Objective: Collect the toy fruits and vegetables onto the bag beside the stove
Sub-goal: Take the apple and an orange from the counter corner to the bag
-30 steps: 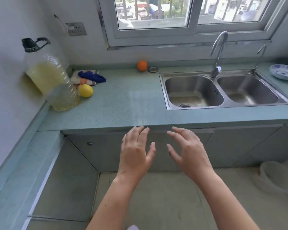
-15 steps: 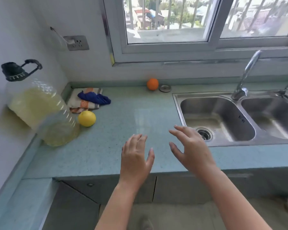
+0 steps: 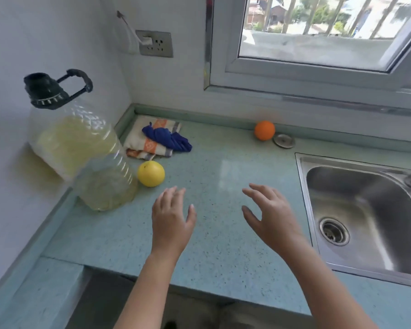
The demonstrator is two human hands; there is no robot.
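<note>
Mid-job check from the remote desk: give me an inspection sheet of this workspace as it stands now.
Surface: speckled teal countertop.
Job's things: yellow toy fruit beside the oil bottle; orange toy fruit at the back wall. Bag and stove not in view.
Clutter: folded cloth in the corner, a blue crumpled item on it; metal disc beside the orange one.
Grippers: left hand and right hand above the counter, fingers spread, holding nothing.
Cables: white cable plugged into the wall socket.
Surroundings: sink at right; window behind.
</note>
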